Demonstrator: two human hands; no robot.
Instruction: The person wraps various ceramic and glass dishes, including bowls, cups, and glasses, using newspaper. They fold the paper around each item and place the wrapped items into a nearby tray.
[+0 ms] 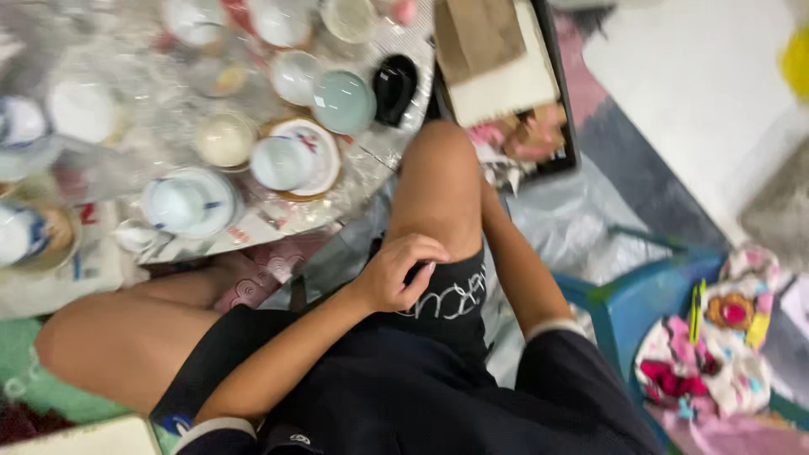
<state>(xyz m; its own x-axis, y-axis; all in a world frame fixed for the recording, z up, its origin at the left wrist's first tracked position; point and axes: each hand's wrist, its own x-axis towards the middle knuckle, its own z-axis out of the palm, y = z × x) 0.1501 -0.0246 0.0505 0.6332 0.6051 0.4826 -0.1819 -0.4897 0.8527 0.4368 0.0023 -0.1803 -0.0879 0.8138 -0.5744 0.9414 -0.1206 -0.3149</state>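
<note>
I sit on the floor in black shorts with both knees bent. My left hand rests on my raised thigh at the hem of the shorts, its fingers curled in against the fabric. My right forearm reaches forward along the far side of that knee; the hand itself is hidden behind the leg. Just beyond the knee, several upturned ceramic bowls and cups lie on a clear plastic sheet, among them a pale green bowl, a black bowl and a white cup on a saucer.
A cardboard box in a dark tray lies past the knee. Crumpled clear plastic covers the floor at right. A blue plastic piece and a colourful patterned cloth sit at lower right. White floor lies beyond.
</note>
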